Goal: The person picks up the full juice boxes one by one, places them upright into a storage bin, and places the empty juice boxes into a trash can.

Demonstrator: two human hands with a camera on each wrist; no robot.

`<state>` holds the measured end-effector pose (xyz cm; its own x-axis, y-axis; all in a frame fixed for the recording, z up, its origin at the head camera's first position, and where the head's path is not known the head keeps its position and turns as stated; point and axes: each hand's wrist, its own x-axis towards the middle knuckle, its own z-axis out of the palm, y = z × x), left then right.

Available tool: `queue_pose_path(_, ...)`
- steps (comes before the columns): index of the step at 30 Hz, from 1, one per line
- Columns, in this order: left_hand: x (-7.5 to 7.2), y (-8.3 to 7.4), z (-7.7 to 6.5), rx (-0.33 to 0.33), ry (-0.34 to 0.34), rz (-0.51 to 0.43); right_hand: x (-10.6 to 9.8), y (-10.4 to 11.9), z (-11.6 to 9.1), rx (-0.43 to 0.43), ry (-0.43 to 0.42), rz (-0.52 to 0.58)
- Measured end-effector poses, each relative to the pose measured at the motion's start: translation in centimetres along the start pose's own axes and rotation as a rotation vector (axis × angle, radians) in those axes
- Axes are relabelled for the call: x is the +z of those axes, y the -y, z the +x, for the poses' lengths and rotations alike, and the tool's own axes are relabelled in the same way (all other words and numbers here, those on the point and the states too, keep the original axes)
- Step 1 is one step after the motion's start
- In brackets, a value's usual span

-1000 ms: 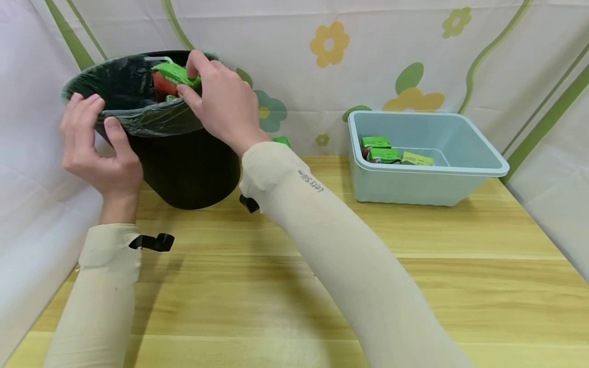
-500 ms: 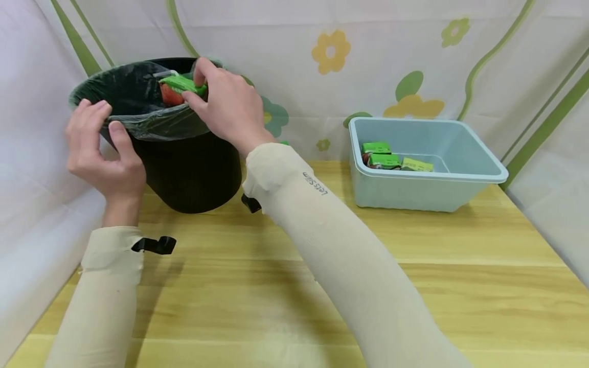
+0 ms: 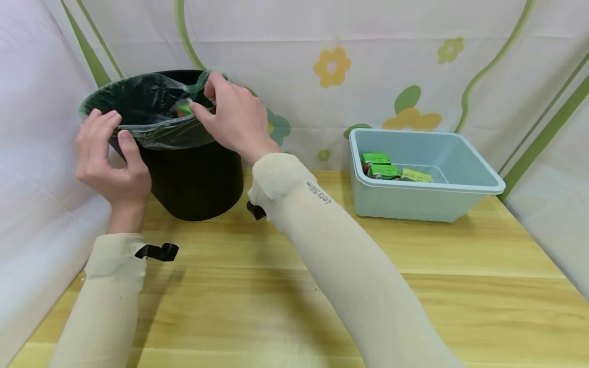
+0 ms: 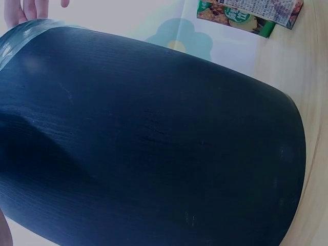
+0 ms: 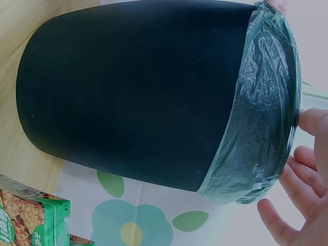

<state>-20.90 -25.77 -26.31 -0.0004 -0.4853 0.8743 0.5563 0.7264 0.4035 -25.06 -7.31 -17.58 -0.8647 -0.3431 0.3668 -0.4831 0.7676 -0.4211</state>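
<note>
A black trash bin (image 3: pixel 198 184) stands at the back left, lined with a thin dark-green bin liner (image 3: pixel 161 133) folded over its rim. My left hand (image 3: pixel 110 158) grips the left rim, fingertips over the edge and thumb outside. At the right rim, my right hand (image 3: pixel 236 117) pinches the liner's edge between thumb and fingers; in the right wrist view its fingers (image 5: pixel 302 192) spread at the rim. A small green carton (image 3: pixel 183 108) shows low inside the bin, mostly hidden by the front rim. Off the far side, the liner hangs inside the black rim.
A light blue plastic tub (image 3: pixel 423 202) stands at the back right with two green cartons (image 3: pixel 383 171) and a yellow one (image 3: pixel 416 175) in it. Printed cartons (image 4: pixel 238 15) lie beside the bin near the flowered curtain (image 3: pixel 276 41). The wooden table (image 3: pixel 230 306) extends in front.
The green carton sits lower in the bin and is more hidden. The liner's far part has drawn inward near my right hand. Both hands stay at the rim; the head view has tilted up slightly.
</note>
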Motion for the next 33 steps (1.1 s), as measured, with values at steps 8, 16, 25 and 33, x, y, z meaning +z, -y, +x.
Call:
queue_pose_path(8, 0.3, -0.2, 0.1, -0.005, -0.001, -0.018, -0.4, -0.3, 0.3, -0.004, 0.006, 0.042)
queue_pose_path(16, 0.2, -0.6, 0.3, -0.011, -0.015, -0.017, -0.9, -2.4, -0.4, -0.159, 0.077, 0.276)
queue_pose_path(25, 0.3, -1.0, 0.4, 0.0, -0.034, -0.032, -0.1, -7.5, -2.1, -0.199, 0.016, 0.735)
queue_pose_path(33, 0.4, -1.0, 0.2, -0.007, -0.033, -0.031, 1.4, -13.1, -3.7, -0.112, 0.115, 0.765)
